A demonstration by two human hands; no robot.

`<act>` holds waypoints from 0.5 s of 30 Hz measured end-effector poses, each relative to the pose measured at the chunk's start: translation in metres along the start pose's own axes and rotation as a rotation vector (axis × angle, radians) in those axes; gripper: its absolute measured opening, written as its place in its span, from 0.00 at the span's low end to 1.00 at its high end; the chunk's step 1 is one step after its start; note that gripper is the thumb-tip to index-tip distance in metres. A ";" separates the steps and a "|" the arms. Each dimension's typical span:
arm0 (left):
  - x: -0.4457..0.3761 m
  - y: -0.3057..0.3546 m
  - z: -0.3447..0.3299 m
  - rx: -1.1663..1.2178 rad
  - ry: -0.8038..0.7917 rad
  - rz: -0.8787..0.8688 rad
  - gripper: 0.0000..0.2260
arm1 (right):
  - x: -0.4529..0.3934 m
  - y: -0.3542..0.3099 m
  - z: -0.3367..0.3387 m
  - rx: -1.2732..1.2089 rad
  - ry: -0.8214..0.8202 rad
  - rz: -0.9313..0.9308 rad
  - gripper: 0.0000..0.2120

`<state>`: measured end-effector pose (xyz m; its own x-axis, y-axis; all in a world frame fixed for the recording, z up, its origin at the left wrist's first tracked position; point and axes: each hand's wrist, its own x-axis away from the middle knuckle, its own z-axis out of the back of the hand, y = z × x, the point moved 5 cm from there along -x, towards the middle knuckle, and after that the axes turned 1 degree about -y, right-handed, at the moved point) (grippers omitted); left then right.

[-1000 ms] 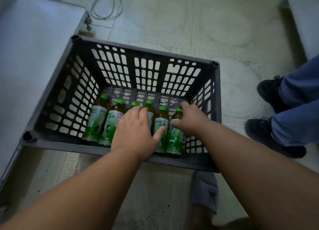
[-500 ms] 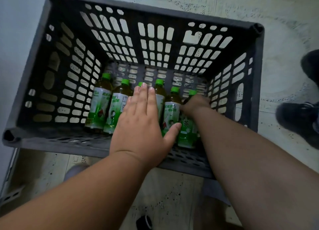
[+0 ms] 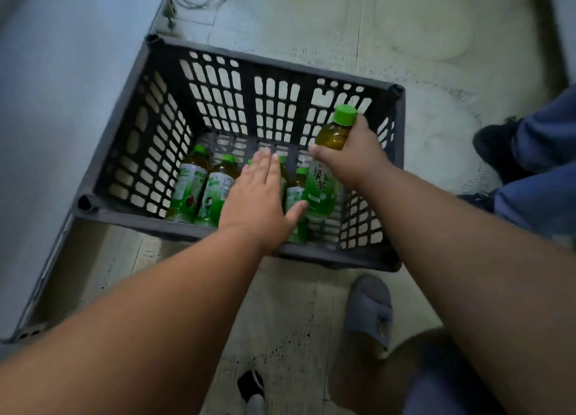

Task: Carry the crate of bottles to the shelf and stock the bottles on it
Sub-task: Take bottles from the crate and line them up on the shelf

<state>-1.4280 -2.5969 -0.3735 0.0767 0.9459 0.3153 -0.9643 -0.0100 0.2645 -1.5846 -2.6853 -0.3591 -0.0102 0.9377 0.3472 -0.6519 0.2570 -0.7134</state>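
Down on the floor (image 3: 405, 25), the crate (image 3: 274, 56) sits with its left wall close against the edge of a pale shelf (image 3: 62, 103), probably so each bottle has only a short trip across. The right hand (image 3: 355, 156) curls its fingers round the shoulder of one green-tea bottle (image 3: 324, 178), just under the green cap; it is raised above the others near the crate's right wall, tilted with the cap away from the person. Gripping high on the neck leaves the labelled body free, which should make it easy to stand upright on the shelf.

The left hand (image 3: 258, 199) is flat, fingers straight and together, spread over the middle of the row of bottles (image 3: 202, 190) lying along the crate's near wall. It seems to steady them so they do not roll or shift as their neighbour comes out; whether it actually presses on them is hard to tell.

Beside the crate's right wall stand another person's dark shoes (image 3: 495, 146), and a grey slipper (image 3: 367, 312) is just in front of its near wall.

Stocking looks barely begun: several bottles remain in the crate.
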 end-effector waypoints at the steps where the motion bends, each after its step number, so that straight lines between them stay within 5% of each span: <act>1: 0.010 -0.001 0.011 0.074 0.023 0.001 0.42 | 0.014 -0.020 0.012 0.001 0.029 0.066 0.32; 7: 0.107 -0.043 0.115 0.389 0.248 0.061 0.44 | 0.117 -0.174 0.024 0.007 0.049 0.423 0.25; 15: 0.270 -0.191 0.216 0.548 0.538 0.326 0.44 | 0.255 -0.368 -0.073 -0.029 -0.158 0.809 0.23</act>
<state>-1.1684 -2.4096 -0.1425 -0.4507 0.8926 0.0115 -0.6463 -0.3352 0.6855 -1.2919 -2.5237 -0.0527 -0.5764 0.7920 -0.2010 -0.3775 -0.4763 -0.7941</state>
